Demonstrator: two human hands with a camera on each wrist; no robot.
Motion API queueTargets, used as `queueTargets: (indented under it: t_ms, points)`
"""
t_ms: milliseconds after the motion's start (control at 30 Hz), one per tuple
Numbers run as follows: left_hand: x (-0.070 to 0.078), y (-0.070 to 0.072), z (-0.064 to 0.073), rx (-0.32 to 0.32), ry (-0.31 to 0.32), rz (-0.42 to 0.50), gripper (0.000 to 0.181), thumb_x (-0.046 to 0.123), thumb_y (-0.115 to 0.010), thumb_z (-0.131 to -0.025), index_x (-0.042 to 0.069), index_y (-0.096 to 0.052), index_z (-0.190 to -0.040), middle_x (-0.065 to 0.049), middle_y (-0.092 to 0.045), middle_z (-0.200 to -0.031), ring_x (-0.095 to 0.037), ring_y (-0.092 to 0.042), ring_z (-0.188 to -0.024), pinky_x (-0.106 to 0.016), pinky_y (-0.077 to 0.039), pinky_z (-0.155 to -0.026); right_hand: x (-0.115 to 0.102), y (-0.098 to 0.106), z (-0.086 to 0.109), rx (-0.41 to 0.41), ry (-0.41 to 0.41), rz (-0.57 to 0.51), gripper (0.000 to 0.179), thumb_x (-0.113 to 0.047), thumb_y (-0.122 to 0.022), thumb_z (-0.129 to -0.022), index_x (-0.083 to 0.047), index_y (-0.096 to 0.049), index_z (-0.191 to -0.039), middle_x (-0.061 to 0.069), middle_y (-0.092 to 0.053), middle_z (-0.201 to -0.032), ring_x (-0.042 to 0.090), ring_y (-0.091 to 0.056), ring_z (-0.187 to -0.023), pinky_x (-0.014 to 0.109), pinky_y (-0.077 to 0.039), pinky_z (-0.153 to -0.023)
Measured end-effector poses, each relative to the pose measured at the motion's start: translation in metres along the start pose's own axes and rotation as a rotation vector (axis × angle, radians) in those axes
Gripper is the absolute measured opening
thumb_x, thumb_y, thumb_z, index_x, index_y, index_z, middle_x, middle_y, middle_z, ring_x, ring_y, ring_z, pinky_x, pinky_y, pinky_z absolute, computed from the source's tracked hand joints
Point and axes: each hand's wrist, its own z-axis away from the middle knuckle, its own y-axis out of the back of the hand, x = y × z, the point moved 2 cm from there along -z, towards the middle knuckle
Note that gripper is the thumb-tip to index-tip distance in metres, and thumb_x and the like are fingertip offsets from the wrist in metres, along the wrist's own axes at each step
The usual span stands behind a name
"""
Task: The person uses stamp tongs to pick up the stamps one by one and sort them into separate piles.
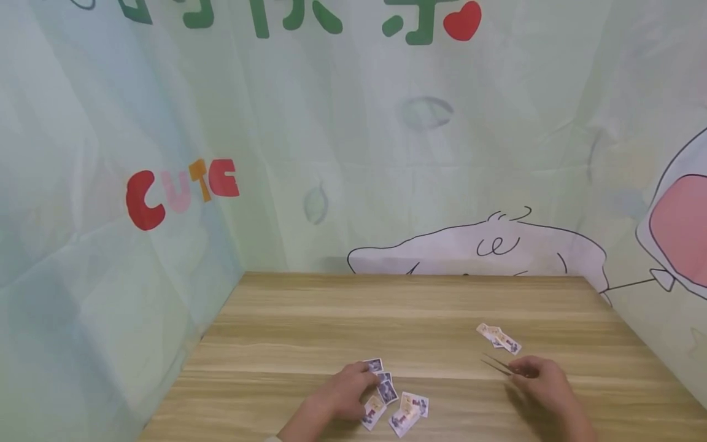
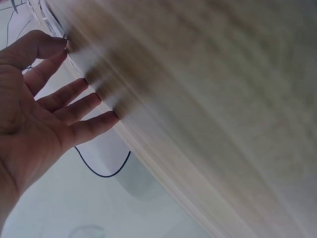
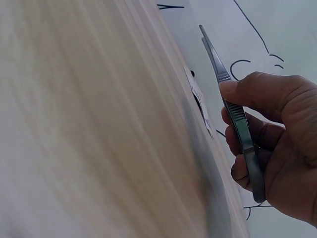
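My right hand (image 1: pixel 544 382) grips metal tweezers (image 3: pixel 239 121) between thumb and fingers, above the table. Their two tips stand slightly apart with nothing between them. Just beyond the tips lies a small overlapping group of printed paper pieces, like stamps (image 1: pixel 507 342). My left hand (image 1: pixel 343 391) rests on the tabletop, fingers mostly straight and fingertips down. Its thumb and index fingertips come close together beside several dark-printed stamp-like pieces (image 1: pixel 388 391), partly covering them. Lighter-printed pieces (image 1: pixel 406 416) lie just right of that hand, some overlapping.
The wood-grain table (image 1: pixel 287 313) reaches back to a hanging cloth backdrop (image 1: pixel 353 153) with cartoon drawings and lettering. The same cloth hangs along the left and right sides of the table.
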Motion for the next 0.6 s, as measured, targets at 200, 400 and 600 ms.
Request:
queueTargets:
  t_ms: [200, 400, 600]
  points:
    - [-0.001, -0.002, -0.001, 0.000, -0.004, -0.016, 0.058, 0.008, -0.074, -0.059, 0.018, -0.065, -0.115, -0.012, -0.051, -0.127, -0.029, -0.048, -0.115, -0.041, -0.043, -0.093, -0.007, -0.010, -0.001, -0.011, 0.032, -0.037, 0.024, 0.000, -0.073, -0.073, 0.005, -0.065, -0.094, 0.010, -0.066, -0.085, 0.019, -0.061, -0.076, 0.028, -0.049, -0.070]
    - [0.001, -0.001, 0.000, 0.001, -0.004, -0.010, 0.058, 0.007, -0.074, -0.060, 0.015, -0.064, -0.117, -0.013, -0.051, -0.126, -0.029, -0.048, -0.115, -0.041, -0.043, -0.093, -0.014, -0.018, -0.002, -0.033, 0.066, -0.036, 0.022, -0.002, -0.074, -0.072, 0.003, -0.066, -0.093, 0.008, -0.066, -0.084, 0.018, -0.060, -0.076, 0.027, -0.049, -0.070]
    - [0.000, -0.001, -0.001, 0.000, -0.004, -0.016, 0.060, 0.008, -0.074, -0.060, 0.014, -0.063, -0.118, -0.014, -0.051, -0.127, -0.030, -0.047, -0.115, -0.040, -0.042, -0.094, -0.021, -0.024, -0.002, -0.067, 0.087, -0.039, 0.021, -0.002, -0.073, -0.072, 0.001, -0.067, -0.091, 0.005, -0.066, -0.083, 0.017, -0.059, -0.075, 0.027, -0.049, -0.070]
